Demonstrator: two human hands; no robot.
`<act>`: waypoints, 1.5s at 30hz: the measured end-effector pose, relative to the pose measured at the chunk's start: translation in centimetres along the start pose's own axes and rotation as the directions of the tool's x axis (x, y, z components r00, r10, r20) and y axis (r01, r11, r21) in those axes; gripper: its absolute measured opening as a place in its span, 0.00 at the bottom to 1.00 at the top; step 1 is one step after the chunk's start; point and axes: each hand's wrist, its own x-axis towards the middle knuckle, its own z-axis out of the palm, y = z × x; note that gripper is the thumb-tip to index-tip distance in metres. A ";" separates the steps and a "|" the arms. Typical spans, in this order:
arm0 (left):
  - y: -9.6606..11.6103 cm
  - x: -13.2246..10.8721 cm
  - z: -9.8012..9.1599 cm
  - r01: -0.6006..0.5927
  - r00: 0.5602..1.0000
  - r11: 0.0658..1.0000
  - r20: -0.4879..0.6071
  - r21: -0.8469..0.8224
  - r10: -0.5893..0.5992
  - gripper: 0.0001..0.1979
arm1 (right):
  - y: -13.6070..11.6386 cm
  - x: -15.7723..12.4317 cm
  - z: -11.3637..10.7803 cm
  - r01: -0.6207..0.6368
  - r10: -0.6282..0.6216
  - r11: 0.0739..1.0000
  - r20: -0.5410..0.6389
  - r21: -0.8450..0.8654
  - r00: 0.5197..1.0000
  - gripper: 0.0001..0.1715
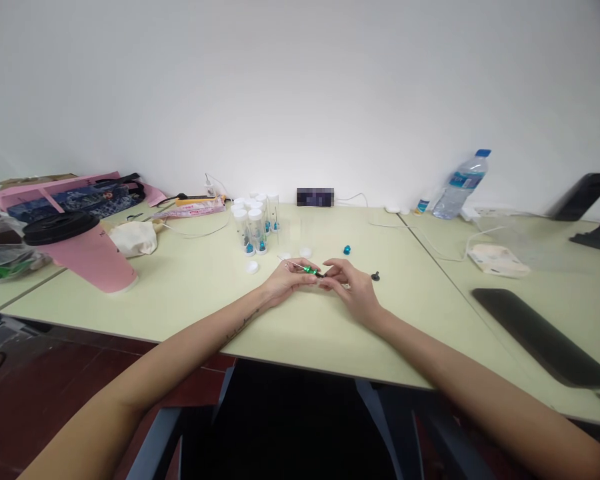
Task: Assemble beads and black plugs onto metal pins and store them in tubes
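Above the near part of the table, my left hand (293, 281) is closed around a small shiny green piece (310, 270) with a thin metal rod on one side and a black end on the other. My right hand (349, 287) meets it from the right, thumb and fingers pinched at the black end. Just beyond lies a small shiny blue piece (347, 250). A small black piece (375, 276) rests beside my right hand. White caps (252, 267) lie near my left hand. Behind them stand several clear tubes (257, 233) with white lids and blue pieces inside.
A pink cup (93, 257) with a black lid leans at the left, near bags (80, 197). At the back are a small display (315, 197) and a water bottle (461, 187). To the right lie a white cable (440, 257) and a dark flat slab (540, 333).
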 end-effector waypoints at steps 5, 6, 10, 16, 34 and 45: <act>0.1 0.1 -0.1 0.001 1.000 0.999 -0.007 0.048 -0.001 0.15 | -0.3 0.1 0.2 -0.161 0.151 0.975 0.078 0.150 0.985 0.17; 0.1 0.1 0.0 0.001 1.000 0.998 -0.005 0.056 -0.001 0.15 | -0.3 0.1 0.2 -0.187 0.174 0.967 0.090 0.174 0.981 0.19; 0.3 0.0 0.1 -0.007 1.000 0.997 -0.006 0.071 0.007 0.14 | -0.4 0.2 0.3 -0.270 0.242 0.931 0.139 0.246 0.960 0.20; 0.1 0.0 0.1 -0.006 0.999 0.998 -0.039 0.056 0.009 0.14 | -0.3 0.4 0.4 -0.332 0.288 0.889 0.179 0.314 0.941 0.22; -0.3 0.8 -0.9 -0.057 0.989 0.996 -0.142 -0.074 0.046 0.13 | 0.2 0.6 0.4 -0.296 0.249 0.899 0.179 0.322 0.952 0.24; -0.4 0.8 -1.1 -0.026 0.991 0.998 -0.135 -0.061 0.018 0.14 | 1.5 0.7 0.6 -0.413 0.334 0.837 0.261 0.358 0.906 0.34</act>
